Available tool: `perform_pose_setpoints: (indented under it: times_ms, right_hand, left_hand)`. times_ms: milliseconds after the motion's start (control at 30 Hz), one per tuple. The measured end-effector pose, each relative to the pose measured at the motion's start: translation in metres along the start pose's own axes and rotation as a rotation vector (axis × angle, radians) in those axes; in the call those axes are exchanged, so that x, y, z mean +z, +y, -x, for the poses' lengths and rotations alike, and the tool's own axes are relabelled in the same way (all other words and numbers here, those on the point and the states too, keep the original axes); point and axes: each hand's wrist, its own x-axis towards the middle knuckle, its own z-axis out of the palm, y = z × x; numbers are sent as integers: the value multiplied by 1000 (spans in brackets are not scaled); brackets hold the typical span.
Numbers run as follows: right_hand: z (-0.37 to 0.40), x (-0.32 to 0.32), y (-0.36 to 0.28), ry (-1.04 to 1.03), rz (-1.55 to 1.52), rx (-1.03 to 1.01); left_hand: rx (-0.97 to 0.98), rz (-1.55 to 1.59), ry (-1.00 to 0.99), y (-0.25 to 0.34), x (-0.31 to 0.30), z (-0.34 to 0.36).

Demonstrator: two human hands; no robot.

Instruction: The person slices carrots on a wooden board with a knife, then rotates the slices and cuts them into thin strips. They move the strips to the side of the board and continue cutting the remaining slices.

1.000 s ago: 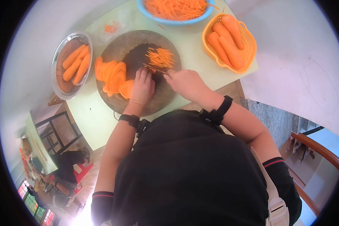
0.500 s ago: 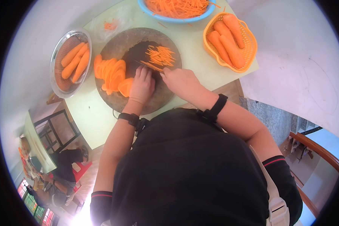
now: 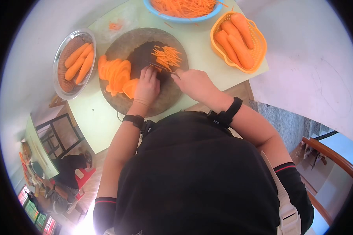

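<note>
A round, dark-stained chopping board (image 3: pixel 166 103) lies on the table. My left hand (image 3: pixel 147 85) presses down on it with curled fingers, holding carrot slices mostly hidden beneath them; a bit of orange shows at the fingertips. My right hand (image 3: pixel 196 83) is closed around the handle of a knife (image 3: pixel 165 69), whose thin blade is beside my left fingertips. Beyond the blade sits a small pile of carrot strips (image 3: pixel 168 56). Left of my left hand, overlapping carrot slices (image 3: pixel 117 76) fan across the board, the nearest one touching or almost touching that hand.
A blue basin (image 3: pixel 176 18) of shredded carrot stands at the table's far edge. To the right is a yellow basket (image 3: pixel 262 49) with whole carrots, to the left a metal tray (image 3: pixel 60 88) with more. Another person (image 3: pixel 60 196) sits at a table lower left.
My right hand and the knife have shifted slightly right, and the blade sits at a different angle by my left fingertips. My left hand has barely moved.
</note>
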Motion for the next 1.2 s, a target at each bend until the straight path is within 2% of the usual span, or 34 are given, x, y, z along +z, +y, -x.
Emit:
perform_pose_setpoints:
  times_ms: [467, 567, 633, 767, 933, 1200]
  right_hand:
    - [-14, 10, -6, 48, 17, -90]
    - [-20, 14, -4, 47, 17, -59]
    - [-24, 13, 3, 23, -77, 51]
    - [-18, 6, 17, 14, -234, 107]
    - [-1, -5, 3, -24, -22, 21]
    - [2, 0, -3, -17, 60, -58]
  left_hand:
    - [8, -28, -18, -2, 2, 1]
    - [0, -7, -12, -2, 2, 1]
    - [6, 2, -4, -2, 2, 0]
    - [12, 16, 32, -2, 1, -1]
    - [20, 10, 12, -3, 3, 2]
    - [0, -14, -17, -3, 2, 3]
